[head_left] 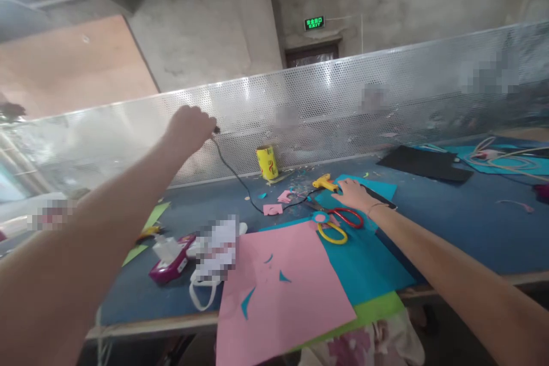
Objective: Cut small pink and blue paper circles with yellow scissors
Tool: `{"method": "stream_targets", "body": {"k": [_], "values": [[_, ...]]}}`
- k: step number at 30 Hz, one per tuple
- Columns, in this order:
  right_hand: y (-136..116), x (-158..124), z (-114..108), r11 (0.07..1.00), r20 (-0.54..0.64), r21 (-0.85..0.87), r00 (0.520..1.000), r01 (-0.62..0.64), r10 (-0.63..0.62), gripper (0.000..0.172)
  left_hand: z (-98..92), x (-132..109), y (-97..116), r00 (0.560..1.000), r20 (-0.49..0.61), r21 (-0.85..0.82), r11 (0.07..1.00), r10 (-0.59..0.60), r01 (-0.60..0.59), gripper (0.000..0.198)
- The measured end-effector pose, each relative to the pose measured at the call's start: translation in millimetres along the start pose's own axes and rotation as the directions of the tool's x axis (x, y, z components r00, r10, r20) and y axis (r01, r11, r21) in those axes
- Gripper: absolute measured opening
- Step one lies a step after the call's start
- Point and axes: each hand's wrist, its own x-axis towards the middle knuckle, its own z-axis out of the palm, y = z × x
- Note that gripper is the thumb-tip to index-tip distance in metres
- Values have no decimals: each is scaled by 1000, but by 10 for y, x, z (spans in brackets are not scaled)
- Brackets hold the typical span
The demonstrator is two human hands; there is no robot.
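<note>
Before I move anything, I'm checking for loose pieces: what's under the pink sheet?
Blue paper and green paper stick out from under the pink sheet; anything fully beneath it is covered.

1. The left forearm (146, 183) and the right forearm (433, 251) are showing bare along their visible length.
2. The left hand (191, 126) and the right hand (354, 193) are also showing bare.
3. On the right wrist, the person is wearing one thin, dark band (377, 204).
4. Over the lap, pale cloth (398, 340) is lying in soft folds.
5. Pinkish-purple patches (349, 346) are decorating this cloth, and they are looking like flowers.
</note>
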Motion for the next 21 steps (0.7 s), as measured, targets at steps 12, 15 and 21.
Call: {"method": "stream_targets", "body": {"k": [12, 15, 21], "values": [[-306, 420, 87, 996, 51, -68, 997, -52, 55, 48, -507, 313, 98, 935, -326, -92, 988, -144, 120, 46], [-283, 404, 194, 996, 16, -68, 998, -52, 53, 34, -583, 255, 178, 934, -337, -62, 993, -117, 102, 54], [-150, 449, 53, 997, -110, -52, 993, -52, 46, 33, -499, 211, 351, 938, -312, -116, 986, -153, 122, 55]]}}
